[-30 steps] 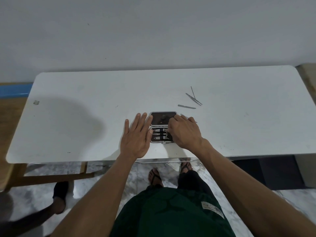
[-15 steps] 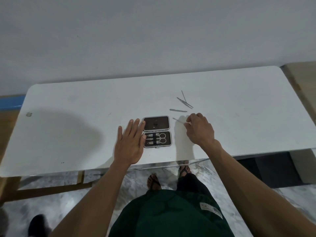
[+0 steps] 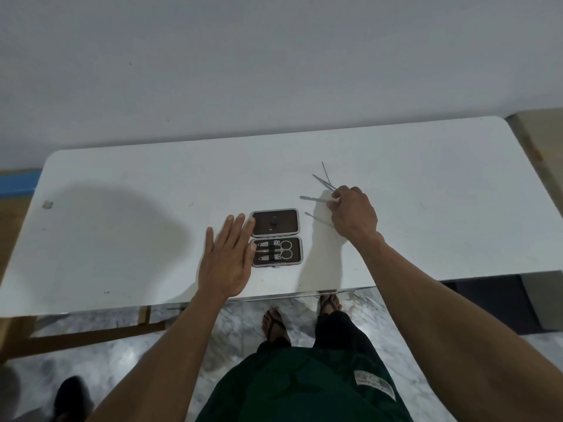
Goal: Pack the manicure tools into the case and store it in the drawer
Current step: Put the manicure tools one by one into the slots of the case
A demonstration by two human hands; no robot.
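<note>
Basically white table [image 3: 122,239] against a pale wall, marble floor below. Left hand [image 3: 227,260] lies flat on the table, fingers straight and together, fingertips touching the left edge of the open manicure case [image 3: 275,237]. Case sits near the front middle, lid half farther, near half strapping in scissors [image 3: 281,249] and clippers [image 3: 268,257]. Right hand [image 3: 353,211] is right of the case, fingers curled down at the loose tools; whether it pinches one, cannot tell. Thin pick [image 3: 316,218] runs under the hand, nail file [image 3: 313,198] touches its fingertips, tweezers [image 3: 323,181] and slim probe [image 3: 325,171] just beyond
</note>
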